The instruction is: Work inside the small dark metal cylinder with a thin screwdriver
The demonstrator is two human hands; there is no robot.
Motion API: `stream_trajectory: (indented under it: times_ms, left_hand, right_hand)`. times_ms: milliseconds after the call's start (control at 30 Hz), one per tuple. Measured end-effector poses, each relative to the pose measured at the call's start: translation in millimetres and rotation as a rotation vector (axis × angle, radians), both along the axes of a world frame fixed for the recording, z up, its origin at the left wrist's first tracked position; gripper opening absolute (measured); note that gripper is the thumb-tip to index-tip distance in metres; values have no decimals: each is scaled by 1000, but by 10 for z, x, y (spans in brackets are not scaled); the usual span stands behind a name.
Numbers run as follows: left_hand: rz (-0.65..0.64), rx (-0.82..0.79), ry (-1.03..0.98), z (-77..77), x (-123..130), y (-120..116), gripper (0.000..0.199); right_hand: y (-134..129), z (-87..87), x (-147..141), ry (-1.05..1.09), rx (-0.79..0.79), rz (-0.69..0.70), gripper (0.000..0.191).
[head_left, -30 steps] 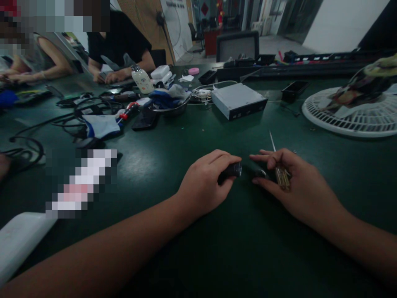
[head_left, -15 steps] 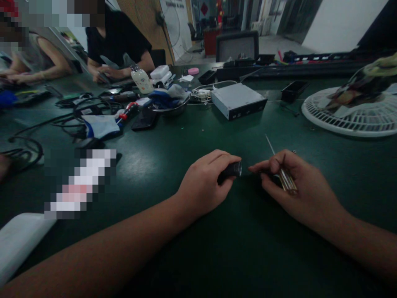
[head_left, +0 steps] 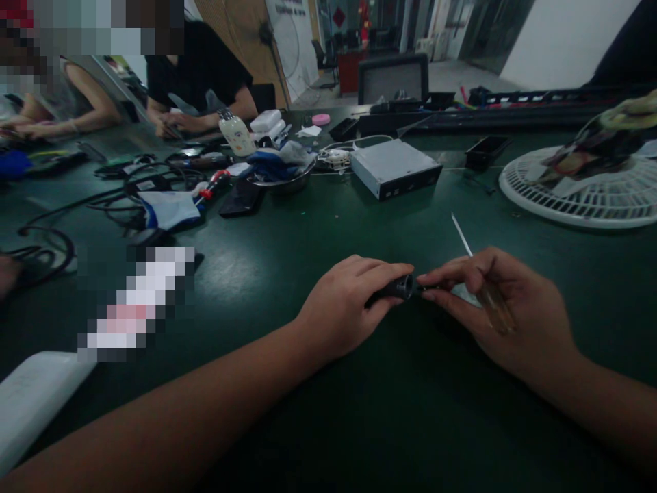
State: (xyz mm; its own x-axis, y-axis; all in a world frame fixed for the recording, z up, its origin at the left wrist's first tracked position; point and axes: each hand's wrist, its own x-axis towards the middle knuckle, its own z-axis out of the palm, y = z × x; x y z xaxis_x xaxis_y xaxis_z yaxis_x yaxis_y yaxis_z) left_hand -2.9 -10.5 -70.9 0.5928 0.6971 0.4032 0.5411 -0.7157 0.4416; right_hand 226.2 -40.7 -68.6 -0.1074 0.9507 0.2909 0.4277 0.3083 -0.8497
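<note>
Left hand (head_left: 341, 305) is curled snug around a black tube (head_left: 403, 287), open end facing the right hand (head_left: 523, 311), which has some tiny dark bit (head_left: 420, 290) pinched, plus a screwdriver (head_left: 496, 308) tucked in, at a green table (head_left: 267, 260), silvery box (head_left: 395, 163) farther back.

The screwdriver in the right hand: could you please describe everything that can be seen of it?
The screwdriver has a yellowish, translucent handle, seemingly plastic, and a thin, straight, bright shaft that looks like metal. The right hand holds it over the green table, the handle partly hidden by the fingers. It slants, its shaft pointing away from the person and a little left. The tip's shape is too small to tell.
</note>
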Motion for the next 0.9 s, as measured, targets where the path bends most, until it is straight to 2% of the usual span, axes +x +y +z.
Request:
stream_trajectory:
  times_ms: [200, 400, 633, 767, 900]
  left_hand:
    - [-81, 23, 26, 6, -11, 18, 39]
    - [-132, 18, 12, 10, -14, 11, 38]
    - [-191, 31, 26, 30, 29, -8, 23]
    - [-125, 30, 2, 33, 56, -32, 23]
    - [19, 11, -74, 30, 45, -39, 26]
  right_hand:
    - [-38, -3, -20, -17, 38, -5, 36]
    - [-35, -54, -4, 47, 1, 15, 38]
    - [6, -64, 59, 34, -64, 62, 41]
    - [3, -42, 53, 35, -78, 64, 41]
    - [-16, -24, 27, 128, -65, 77, 23]
